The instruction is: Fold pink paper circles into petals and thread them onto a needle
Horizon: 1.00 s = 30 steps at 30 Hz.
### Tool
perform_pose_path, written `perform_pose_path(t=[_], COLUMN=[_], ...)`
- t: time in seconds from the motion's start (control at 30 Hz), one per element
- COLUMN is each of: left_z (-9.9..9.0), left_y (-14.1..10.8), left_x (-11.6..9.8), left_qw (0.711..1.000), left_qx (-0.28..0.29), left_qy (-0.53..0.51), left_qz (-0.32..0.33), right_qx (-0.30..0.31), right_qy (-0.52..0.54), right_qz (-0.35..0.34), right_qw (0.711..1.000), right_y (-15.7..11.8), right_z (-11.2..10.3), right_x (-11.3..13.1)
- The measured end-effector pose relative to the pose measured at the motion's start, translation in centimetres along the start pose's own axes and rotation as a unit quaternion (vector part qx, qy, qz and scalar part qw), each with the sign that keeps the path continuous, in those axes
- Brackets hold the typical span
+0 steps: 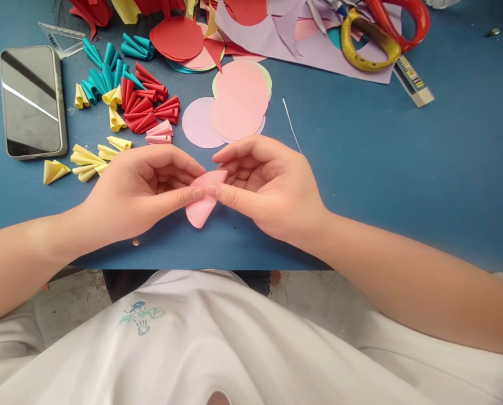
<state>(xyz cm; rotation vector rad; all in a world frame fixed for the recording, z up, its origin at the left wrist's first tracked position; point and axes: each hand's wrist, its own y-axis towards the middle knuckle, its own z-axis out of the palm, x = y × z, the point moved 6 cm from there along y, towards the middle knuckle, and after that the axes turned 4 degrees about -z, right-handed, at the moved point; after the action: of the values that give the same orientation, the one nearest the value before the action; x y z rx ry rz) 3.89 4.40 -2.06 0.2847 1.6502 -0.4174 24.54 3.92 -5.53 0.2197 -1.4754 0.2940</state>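
Between my hands is a pink paper circle folded in half (201,212), its straight edge facing right. My left hand (139,188) pinches it from the left, thumb on the near face and fingers behind. My right hand (272,188) pinches the same paper from the right, the two thumb tips almost meeting. Just beyond my hands lies a stack of pink paper circles (238,98), with a lilac circle (198,124) sticking out on its left. Folded paper cones in red (139,115), teal (106,73), yellow (85,160) and pink (159,132) lie past my left hand.
A phone (34,101) and a clear set square (61,40) lie at the left. Red paper circles (176,38) and cut lilac sheets (268,45) cover the back. Scissors with yellow and red handles (369,59), a cutter-like tool (414,81) and a white stick (291,125) lie rightward.
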Motion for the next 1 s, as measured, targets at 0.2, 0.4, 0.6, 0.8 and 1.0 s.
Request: perform_pose_path(t=[0.2,0.4,0.6,0.8,1.0], left_z=[-0.14,-0.17,-0.06,-0.18,-0.05], left_y=[-0.12,-0.24,-0.36,-0.44,-0.4], left_x=[-0.57,-0.69,-0.88,-0.94,-1.02], left_qw=[0.997,0.995,0.993,0.993,0.995], left_qx=[-0.016,-0.027,-0.036,-0.038,-0.023], left_qy=[0.065,0.085,0.106,0.111,0.094], left_qz=[0.028,0.035,0.034,0.022,0.015], right_qx=[-0.019,-0.019,-0.003,-0.002,-0.008], right_qy=[0.002,-0.028,-0.019,-0.012,-0.021], right_qz=[-0.046,-0.042,-0.026,-0.021,-0.043], right_qw=[0.999,0.999,0.999,1.0,0.999], right_y=[0.1,-0.17,0.0,-0.09,-0.15], right_z=[0.02,-0.07,-0.01,0.13,0.1], right_x=[0.46,0.31,-0.15,0.18,0.14])
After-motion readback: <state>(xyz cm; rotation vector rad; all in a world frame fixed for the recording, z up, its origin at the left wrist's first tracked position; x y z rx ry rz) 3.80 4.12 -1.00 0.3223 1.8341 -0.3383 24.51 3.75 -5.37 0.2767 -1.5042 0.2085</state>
